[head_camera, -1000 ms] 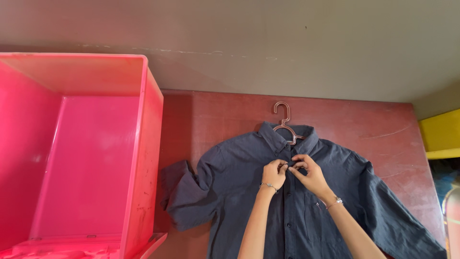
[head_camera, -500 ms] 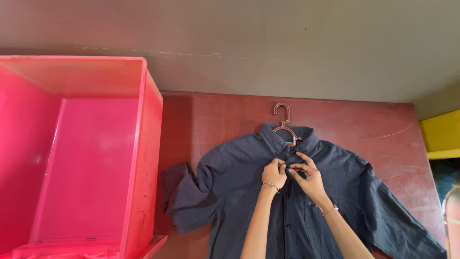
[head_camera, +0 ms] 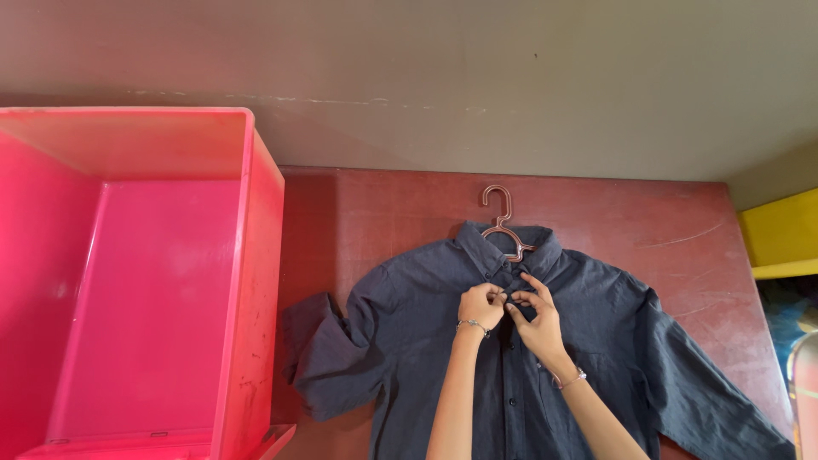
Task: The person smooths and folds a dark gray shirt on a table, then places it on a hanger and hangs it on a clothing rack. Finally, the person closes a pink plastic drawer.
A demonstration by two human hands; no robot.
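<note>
A dark navy button-front cotton shirt (head_camera: 400,341) lies flat and face up on the worn red-brown table (head_camera: 375,213), with a pink plastic hanger (head_camera: 500,223) inside its collar and the hook pointing away from the person. Both hands meet at the placket just below the collar. The left hand (head_camera: 480,307) is curled, its fingertips pinching the fabric edge; the right hand (head_camera: 535,321) pinches the opposite edge, forefinger and thumb closed on what seems to be a small button — too small to tell for sure. The step in hand looks like work on an upper button, the lower ones appearing already fastened. The next move calls for fine fingertip control, holding both edges taut and aligned. A large pink plastic bin (head_camera: 256,281) stands just beside the left sleeve, touching the table's edge.
</note>
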